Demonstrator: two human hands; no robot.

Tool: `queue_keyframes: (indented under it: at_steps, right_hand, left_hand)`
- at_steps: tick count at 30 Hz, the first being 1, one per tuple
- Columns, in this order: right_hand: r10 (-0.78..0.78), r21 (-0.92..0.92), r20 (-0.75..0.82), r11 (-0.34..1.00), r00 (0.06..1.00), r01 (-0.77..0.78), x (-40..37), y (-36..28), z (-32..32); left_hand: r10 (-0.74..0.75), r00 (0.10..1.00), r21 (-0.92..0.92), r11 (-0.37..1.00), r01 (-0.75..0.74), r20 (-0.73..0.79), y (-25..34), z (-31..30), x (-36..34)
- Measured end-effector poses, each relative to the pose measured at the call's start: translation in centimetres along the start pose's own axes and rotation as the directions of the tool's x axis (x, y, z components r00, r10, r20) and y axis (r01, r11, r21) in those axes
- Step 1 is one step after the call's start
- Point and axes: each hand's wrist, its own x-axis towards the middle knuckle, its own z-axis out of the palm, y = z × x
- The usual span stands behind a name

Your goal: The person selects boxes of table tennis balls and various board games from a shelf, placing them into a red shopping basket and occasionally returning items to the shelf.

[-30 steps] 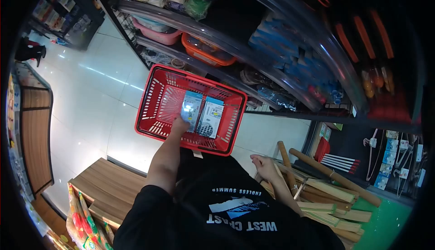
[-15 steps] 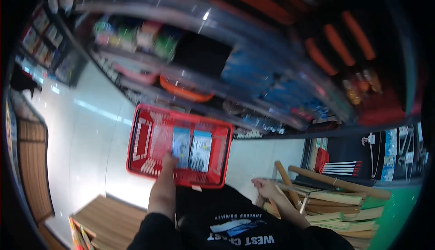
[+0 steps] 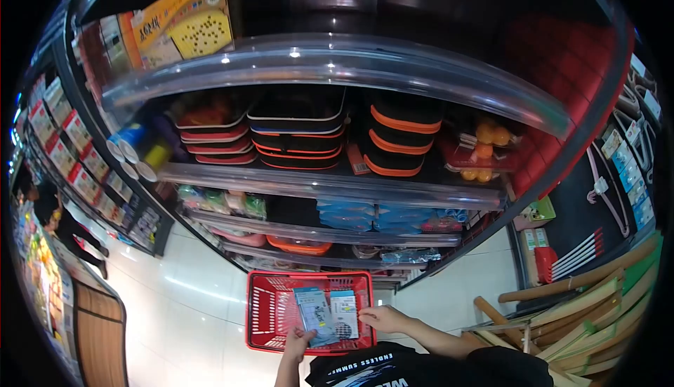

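A red shopping basket (image 3: 261, 317) is low in front of my body. In it are two flat blue-and-white packages: a left package (image 3: 314, 313), tilted, and a right package (image 3: 344, 313) with a dark patterned patch near its bottom. My left hand (image 3: 300, 343) reaches over the basket's near side, fingers closed on the lower left corner of the left package. Across the basket's right rim comes my right hand (image 3: 382, 319), its fingers pinched together beside the right package's edge. Whether they grip the package or the rim is hard to make out.
Shelves ahead hold a yellow board-game box (image 3: 186, 25), stacked black cases with orange edges (image 3: 404, 138) and blue packets (image 3: 351, 213). Wooden and bamboo pieces (image 3: 583, 310) stand at right. Hangers (image 3: 611, 190) hang beyond. A person (image 3: 67, 225) is in the left aisle.
The view has tilted up to the shelves. My right hand has moved from right of the basket onto its right side. My left hand is now at the left package's corner, and that package is tilted.
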Motion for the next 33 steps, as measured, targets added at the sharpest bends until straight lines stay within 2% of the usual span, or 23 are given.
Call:
queue_keyframes:
  at_steps: [1,3,5,6,7,9,10,11,13,14,15,18,19,21,23,25,26,29,30,31,32,33]
  right_hand:
    - [0.031,-0.016,0.062,0.999,0.998,-0.030,0.6,-1.1,0.4]
    - [-0.004,0.012,0.068,1.000,0.998,0.003,1.9,-2.0,2.2]
    - [-0.019,0.140,-0.046,0.990,0.999,0.025,2.1,-5.7,2.5]
    - [-0.022,0.369,-0.003,0.929,1.000,0.021,1.3,-9.3,1.3]
    - [-0.023,0.371,-0.012,0.928,1.000,0.026,1.0,-11.1,1.1]
    - [-0.069,0.373,-0.231,0.915,0.970,0.154,0.8,-13.4,1.4]
    - [-0.116,0.405,-0.331,0.879,0.937,0.252,1.0,-13.9,1.4]
    - [-0.115,0.406,-0.333,0.878,0.936,0.252,1.0,-14.6,1.1]
    - [-0.169,0.489,-0.419,0.786,0.892,0.379,0.5,-16.5,-0.6]
    - [-0.190,0.411,-0.473,0.816,0.860,0.406,-0.3,-18.2,-2.1]
    - [-0.213,0.329,-0.522,0.843,0.826,0.425,-1.5,-20.0,-3.9]
    - [-0.319,0.084,-0.583,0.891,0.747,0.447,-4.4,-23.6,-9.3]
    - [-0.357,-0.025,-0.619,0.899,0.699,0.438,-5.6,-25.0,-11.2]
    - [-0.426,-0.191,-0.644,0.894,0.635,0.406,-8.8,-29.0,-15.3]
    - [-0.545,-0.385,-0.655,0.837,0.524,0.390,-10.7,-31.9,-19.2]
    - [-0.696,-0.606,-0.594,0.717,0.403,0.345,-11.8,-35.3,-22.9]
    - [-0.704,-0.636,-0.574,0.705,0.419,0.314,-12.2,-37.4,-25.5]
    - [-0.781,-0.763,-0.474,0.595,0.406,0.252,-10.7,-40.4,-31.6]
    - [-0.779,-0.786,-0.447,0.577,0.440,0.223,-9.9,-41.2,-33.3]
    - [-0.775,-0.807,-0.420,0.557,0.472,0.196,-9.1,-42.0,-35.0]
    - [-0.813,-0.865,-0.378,0.481,0.443,0.145,-7.6,-42.4,-37.0]
    - [-0.820,-0.868,-0.370,0.473,0.436,0.152,-6.1,-42.8,-38.8]
  left_hand:
    - [0.033,0.999,-0.108,0.994,-0.031,0.020,0.6,0.1,-0.8]
    - [0.023,0.994,-0.111,0.994,-0.011,0.110,4.9,0.1,-4.0]
    - [0.123,0.984,-0.272,0.958,-0.084,0.128,7.8,1.4,-6.4]
    - [0.182,0.969,-0.315,0.941,-0.122,0.169,8.8,1.6,-7.0]
    - [0.186,0.967,-0.309,0.943,-0.126,0.174,10.1,2.1,-7.9]
    - [0.345,0.910,-0.359,0.899,-0.250,0.230,13.1,3.0,-9.7]
    - [0.369,0.889,-0.332,0.903,-0.273,0.271,14.4,2.9,-10.1]
    - [0.368,0.889,-0.330,0.904,-0.273,0.273,15.7,2.9,-10.8]
    - [0.461,0.820,-0.319,0.877,-0.360,0.340,17.9,3.0,-11.7]
    - [0.510,0.762,-0.308,0.857,-0.413,0.399,18.4,2.9,-11.6]
    - [0.514,0.759,-0.311,0.855,-0.415,0.399,19.2,3.0,-11.8]
    - [0.594,0.588,-0.347,0.802,-0.486,0.549,21.1,3.5,-12.9]
    - [0.599,0.583,-0.355,0.799,-0.486,0.549,20.8,3.4,-12.9]
    - [0.509,0.540,-0.269,0.845,-0.463,0.670,20.1,3.4,-12.2]
    - [0.508,0.508,-0.267,0.839,-0.474,0.695,18.7,3.2,-11.6]
    - [0.393,0.555,-0.096,0.868,-0.488,0.733,17.7,3.1,-11.7]
    - [0.337,0.593,-0.016,0.878,-0.479,0.731,16.7,3.0,-11.4]
    - [0.320,0.628,0.029,0.877,-0.480,0.709,16.0,2.9,-10.8]
    - [0.311,0.653,0.043,0.884,-0.466,0.690,16.0,3.0,-10.7]
    - [0.319,0.654,0.039,0.882,-0.470,0.686,15.6,3.0,-10.4]
    - [0.334,0.674,0.002,0.895,-0.446,0.659,15.1,3.0,-9.9]
    - [0.349,0.692,-0.037,0.906,-0.422,0.632,14.6,3.0,-9.3]
